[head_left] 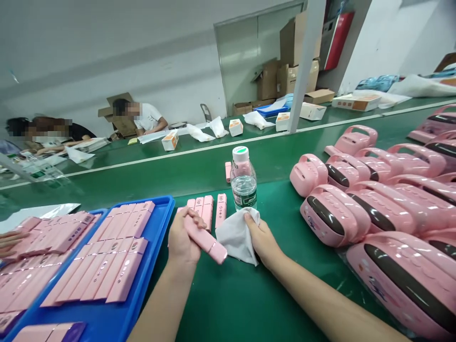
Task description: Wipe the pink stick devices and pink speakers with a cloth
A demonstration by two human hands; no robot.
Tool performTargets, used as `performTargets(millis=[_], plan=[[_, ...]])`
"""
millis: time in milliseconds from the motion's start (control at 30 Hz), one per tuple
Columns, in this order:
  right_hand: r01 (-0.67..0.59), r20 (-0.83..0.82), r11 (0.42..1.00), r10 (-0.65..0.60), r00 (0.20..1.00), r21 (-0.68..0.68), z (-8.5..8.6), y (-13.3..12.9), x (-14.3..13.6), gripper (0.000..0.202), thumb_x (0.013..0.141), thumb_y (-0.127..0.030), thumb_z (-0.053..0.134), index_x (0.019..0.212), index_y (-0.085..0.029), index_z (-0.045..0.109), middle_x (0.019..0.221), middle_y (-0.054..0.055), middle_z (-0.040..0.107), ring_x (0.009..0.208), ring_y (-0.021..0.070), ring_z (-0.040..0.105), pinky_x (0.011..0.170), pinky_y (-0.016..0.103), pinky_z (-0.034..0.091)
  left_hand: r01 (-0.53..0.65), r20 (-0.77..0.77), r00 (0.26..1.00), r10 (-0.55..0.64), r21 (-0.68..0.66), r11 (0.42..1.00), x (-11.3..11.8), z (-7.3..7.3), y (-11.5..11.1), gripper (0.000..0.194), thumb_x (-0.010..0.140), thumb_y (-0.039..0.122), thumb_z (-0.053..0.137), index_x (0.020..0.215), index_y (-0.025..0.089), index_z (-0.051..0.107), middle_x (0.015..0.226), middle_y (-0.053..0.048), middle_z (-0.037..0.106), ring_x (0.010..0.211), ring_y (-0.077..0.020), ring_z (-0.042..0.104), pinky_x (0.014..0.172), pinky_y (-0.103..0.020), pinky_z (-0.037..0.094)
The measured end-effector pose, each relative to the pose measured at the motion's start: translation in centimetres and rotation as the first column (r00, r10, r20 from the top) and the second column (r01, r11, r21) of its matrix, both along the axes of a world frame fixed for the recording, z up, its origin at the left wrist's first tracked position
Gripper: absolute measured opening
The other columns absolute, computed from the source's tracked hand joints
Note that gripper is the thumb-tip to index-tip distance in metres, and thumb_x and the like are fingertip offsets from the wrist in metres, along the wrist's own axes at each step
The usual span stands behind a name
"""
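Note:
My left hand (185, 237) is wrapped round a pink microphone-like stick (205, 241), a flat-sided bar with a shiny band near its lower end. Its exact kind I cannot tell. A white cloth (237, 237) hangs from my right hand (261, 240), pinched between thumb and fingers, its left edge close to the stick. Just beyond my hands, several similar pink sticks (203, 209) lie side by side on the green table (221, 304). Behind the cloth stands a capped clear water bottle (244, 183), partly filled.
On the left, a blue tray (156, 237) holds rows of pink sticks; another person's hand (10, 243) touches sticks beside it. Several pink handled speaker-like units (331, 216) crowd the right. Small boxes (170, 140) and two people occupy the far bench.

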State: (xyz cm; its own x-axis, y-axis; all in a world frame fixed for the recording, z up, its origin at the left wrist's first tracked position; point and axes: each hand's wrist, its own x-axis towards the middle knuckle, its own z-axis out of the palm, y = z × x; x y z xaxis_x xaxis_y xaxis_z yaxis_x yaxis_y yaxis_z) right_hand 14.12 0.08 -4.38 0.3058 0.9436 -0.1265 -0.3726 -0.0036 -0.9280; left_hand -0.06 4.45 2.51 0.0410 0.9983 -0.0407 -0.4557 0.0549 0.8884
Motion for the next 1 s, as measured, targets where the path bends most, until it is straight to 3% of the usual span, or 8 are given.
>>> performTargets(millis=[100,267,400,500,600,667,767,1000], plan=[[-0.085,-0.020,0.996,0.085,0.996,-0.010,0.1,-0.3,-0.3,0.048,0.071,-0.062,0.058,0.078,-0.015,0.061,0.070,0.003,0.066,0.077,0.0233,0.062,0.070,0.031,0.044,-0.051,0.203,0.977,0.063,-0.065,0.997,-1.1,1.1,0.3,0.019,0.070,0.024,0.053,0.058,0.018,0.039,0.045,0.009,0.040,0.036,-0.0015,0.039,0.044,-0.013,0.039],[-0.282,-0.082,0.958,0.277,0.957,-0.049,0.8,-1.3,-1.1,0.046,0.068,-0.060,0.065,0.076,-0.015,0.063,0.071,0.002,0.066,0.076,0.0206,0.061,0.069,0.029,0.044,-0.002,0.416,0.908,0.052,-0.120,0.993,-2.2,2.0,-0.8,0.020,0.077,0.019,0.042,0.057,0.017,0.039,0.046,0.007,0.038,0.036,-0.0008,0.039,0.043,-0.011,0.038],[-0.456,-0.179,0.887,0.439,0.880,-0.066,1.3,-2.2,-2.0,0.041,0.070,-0.056,0.066,0.078,-0.015,0.064,0.069,0.001,0.066,0.070,0.0179,0.062,0.068,0.028,0.045,0.014,0.510,0.859,0.054,-0.128,0.992,-2.9,2.2,-1.0,0.021,0.078,0.020,0.038,0.057,0.016,0.040,0.047,0.007,0.037,0.036,-0.0005,0.039,0.043,-0.011,0.039],[-0.524,-0.254,0.850,0.494,0.831,-0.061,1.4,-2.7,-2.4,0.038,0.073,-0.053,0.065,0.079,-0.016,0.065,0.071,0.001,0.067,0.068,0.0161,0.063,0.067,0.027,0.045,-0.056,0.540,0.833,0.124,-0.141,0.988,-3.1,2.2,-0.8,0.015,0.074,0.021,0.044,0.061,0.014,0.045,0.052,0.004,0.044,0.043,-0.0029,0.046,0.049,-0.014,0.046],[-0.506,-0.300,0.861,0.470,0.830,-0.051,1.1,-2.7,-2.5,0.035,0.075,-0.052,0.065,0.079,-0.016,0.065,0.070,0.000,0.067,0.068,0.0142,0.063,0.067,0.024,0.045,-0.156,0.477,0.849,0.226,-0.184,0.971,-2.6,2.2,-0.8,0.007,0.069,0.015,0.048,0.072,0.011,0.053,0.063,-0.003,0.055,0.059,-0.0121,0.059,0.060,-0.028,0.055],[-0.475,-0.321,0.879,0.437,0.840,-0.046,1.0,-2.5,-2.3,0.034,0.076,-0.050,0.065,0.082,-0.016,0.066,0.072,0.001,0.068,0.070,0.0149,0.063,0.068,0.024,0.046,-0.168,0.403,0.882,0.245,-0.216,0.962,-2.0,2.0,-0.9,0.015,0.069,0.006,0.047,0.080,0.010,0.057,0.071,-0.006,0.059,0.069,-0.0156,0.063,0.066,-0.033,0.056],[-0.419,-0.357,0.907,0.379,0.854,-0.036,1.3,-2.0,-1.7,0.032,0.078,-0.047,0.064,0.090,-0.017,0.067,0.075,0.002,0.070,0.073,0.0161,0.065,0.069,0.024,0.047,-0.119,0.321,0.930,0.180,-0.202,0.972,-1.3,1.6,-1.1,0.024,0.073,-0.001,0.047,0.090,0.011,0.058,0.080,-0.007,0.063,0.079,-0.0165,0.065,0.070,-0.031,0.056],[-0.290,-0.429,0.957,0.254,0.867,-0.021,2.5,-1.6,-0.9,0.028,0.078,-0.040,0.066,0.096,-0.017,0.067,0.076,0.002,0.072,0.075,0.0182,0.067,0.068,0.025,0.050,-0.101,0.045,0.993,0.105,-0.094,0.990,-0.7,0.5,-1.5,0.021,0.078,0.007,0.059,0.097,0.016,0.057,0.093,-0.007,0.067,0.090,-0.0159,0.064,0.074,-0.026,0.054]])
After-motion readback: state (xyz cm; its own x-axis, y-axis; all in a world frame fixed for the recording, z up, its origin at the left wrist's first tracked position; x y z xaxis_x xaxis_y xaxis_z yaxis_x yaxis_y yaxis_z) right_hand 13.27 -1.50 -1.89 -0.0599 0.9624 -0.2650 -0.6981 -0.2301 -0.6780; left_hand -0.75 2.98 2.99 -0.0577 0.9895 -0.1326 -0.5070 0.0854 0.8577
